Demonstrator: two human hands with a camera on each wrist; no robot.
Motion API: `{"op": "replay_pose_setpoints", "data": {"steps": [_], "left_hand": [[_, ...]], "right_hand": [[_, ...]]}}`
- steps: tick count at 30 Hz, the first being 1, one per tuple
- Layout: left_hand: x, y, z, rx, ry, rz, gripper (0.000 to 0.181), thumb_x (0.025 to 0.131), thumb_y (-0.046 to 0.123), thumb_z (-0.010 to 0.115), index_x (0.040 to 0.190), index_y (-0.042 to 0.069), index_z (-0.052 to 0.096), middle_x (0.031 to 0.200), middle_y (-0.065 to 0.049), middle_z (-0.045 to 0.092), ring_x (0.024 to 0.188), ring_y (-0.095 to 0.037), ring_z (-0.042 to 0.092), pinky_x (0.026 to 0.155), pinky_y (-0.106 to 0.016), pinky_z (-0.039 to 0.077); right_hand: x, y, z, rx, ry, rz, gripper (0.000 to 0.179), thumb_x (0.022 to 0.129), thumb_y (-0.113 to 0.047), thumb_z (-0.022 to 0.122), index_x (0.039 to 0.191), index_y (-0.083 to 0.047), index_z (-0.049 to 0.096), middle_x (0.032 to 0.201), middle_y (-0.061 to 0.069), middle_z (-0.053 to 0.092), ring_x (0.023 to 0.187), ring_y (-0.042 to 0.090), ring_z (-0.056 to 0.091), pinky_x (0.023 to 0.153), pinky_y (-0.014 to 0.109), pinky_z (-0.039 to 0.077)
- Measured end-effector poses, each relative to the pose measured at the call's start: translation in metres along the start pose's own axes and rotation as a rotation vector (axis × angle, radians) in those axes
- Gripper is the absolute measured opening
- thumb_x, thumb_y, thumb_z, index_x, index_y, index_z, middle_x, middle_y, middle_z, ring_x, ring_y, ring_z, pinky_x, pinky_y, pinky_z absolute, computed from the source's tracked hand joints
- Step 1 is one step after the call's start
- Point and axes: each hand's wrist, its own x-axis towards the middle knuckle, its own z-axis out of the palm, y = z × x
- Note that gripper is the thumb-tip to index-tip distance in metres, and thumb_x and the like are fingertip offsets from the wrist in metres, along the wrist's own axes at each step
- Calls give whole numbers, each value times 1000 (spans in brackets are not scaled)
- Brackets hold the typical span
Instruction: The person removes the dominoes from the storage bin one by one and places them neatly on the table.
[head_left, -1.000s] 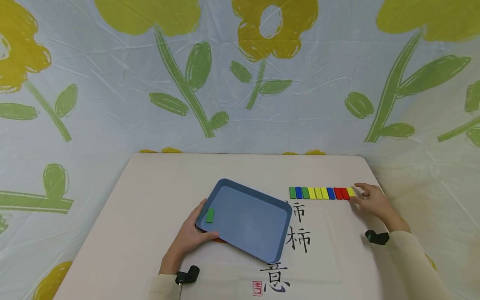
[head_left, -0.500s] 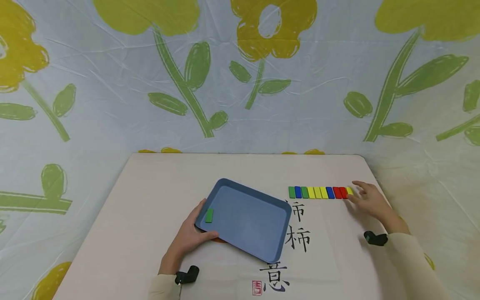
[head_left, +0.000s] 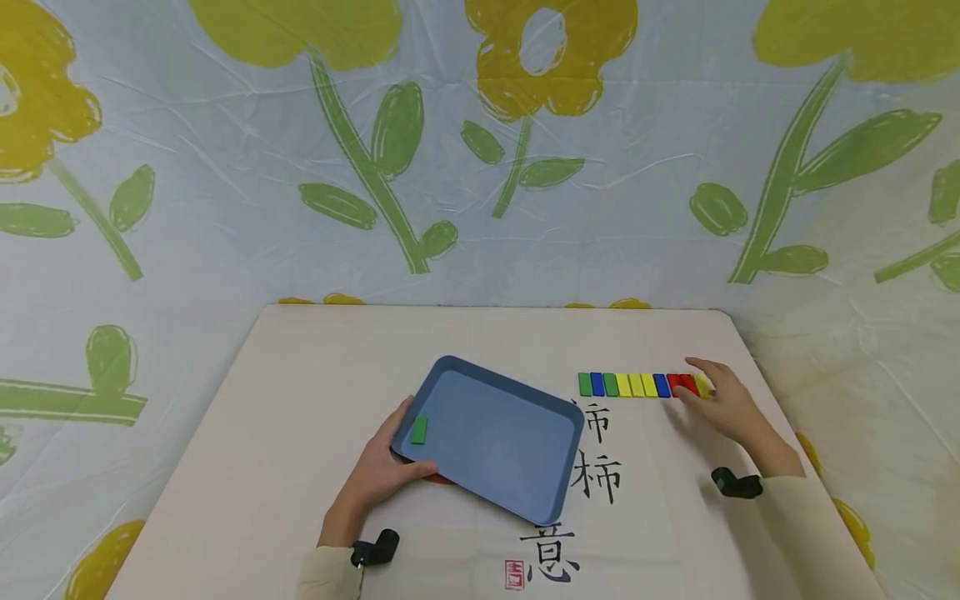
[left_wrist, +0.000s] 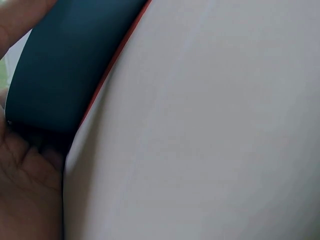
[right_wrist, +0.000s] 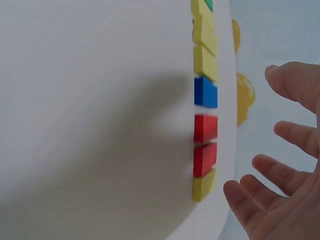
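Note:
My left hand (head_left: 375,471) grips the near left corner of a blue tray (head_left: 495,442), with the thumb on its rim and the other fingers partly hidden below. In the left wrist view the tray's side (left_wrist: 60,65) lies against the hand. A green rectangular block (head_left: 419,430) lies inside the tray near that corner. To the right, a row of small domino-like blocks (head_left: 636,385) runs across the table in green, blue, yellow and red. Over its right end hovers my right hand (head_left: 731,408), fingers spread and holding nothing, near two red blocks (right_wrist: 205,128) and a yellow end block (right_wrist: 204,185).
The pale table covering (head_left: 315,375) bears black brush characters (head_left: 597,479) and a red seal print (head_left: 514,575) on the near side. Something reddish (head_left: 438,480) shows beneath the tray's near edge. A flowered curtain (head_left: 600,208) hangs behind the table.
My right hand has moved left along the row, from beside the yellow end block to over the red blocks. The left hand and the tray have stayed in place.

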Motion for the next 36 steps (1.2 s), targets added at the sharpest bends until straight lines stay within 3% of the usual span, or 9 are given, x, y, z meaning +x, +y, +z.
{"op": "replay_pose_setpoints", "data": {"steps": [16,32,36], "left_hand": [[0,2,0,5,-6,16,113,75,41,92,164,39,23,171,-2,24,158,-35,22,121,-66,28],[1,-1,0,-3,-5,5,113,76,40,92,163,41,21,171,-1,23,158,-34,21,121,-66,27],[1,-2,0,-10,-4,2,113,76,41,92,163,41,21,171,0,23,158,-34,21,122,-65,26]], "right_hand": [[-1,-41,24,50,8,11,66,97,-27,72,150,1,44,154,36,35,139,57,35,106,76,38],[-4,-57,36,84,46,-95,63,98,-26,72,149,2,47,154,35,37,138,54,39,100,70,48],[-6,-63,38,83,42,-90,64,97,-28,73,149,-1,48,156,32,37,140,52,39,101,68,48]]}}
